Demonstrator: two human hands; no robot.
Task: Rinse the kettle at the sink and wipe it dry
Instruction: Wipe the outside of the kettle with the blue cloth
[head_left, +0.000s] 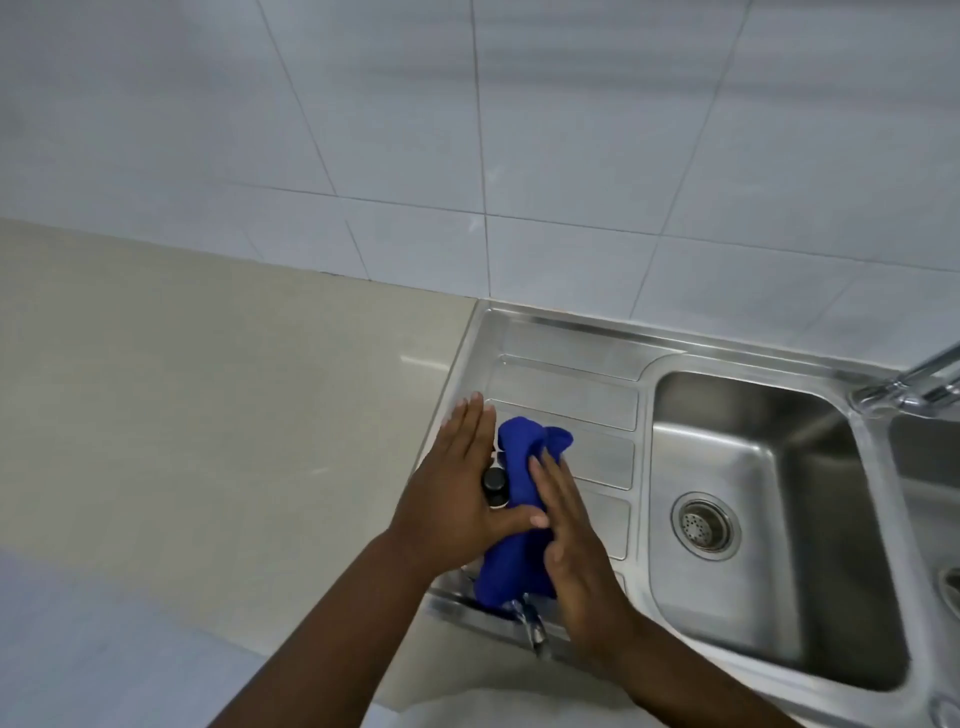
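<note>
The kettle (494, 483) is sitting almost hidden under a blue cloth (511, 512) on the steel drainboard (566, 395), only its black lid knob and a shiny spout tip at 6 o'clock showing; the left hand (457, 499) is pressing at the kettle's 9 o'clock side, fingers straight and together, thumb lying across the cloth; the right hand (571, 540) is lying flat on the cloth at 3 o'clock, fingers extended; the sink basin (769, 571) is lying at 3 o'clock of both, with the faucet (919, 384) reaching in at 2 o'clock; beige counter (208, 389) is spreading toward 9 o'clock.
</note>
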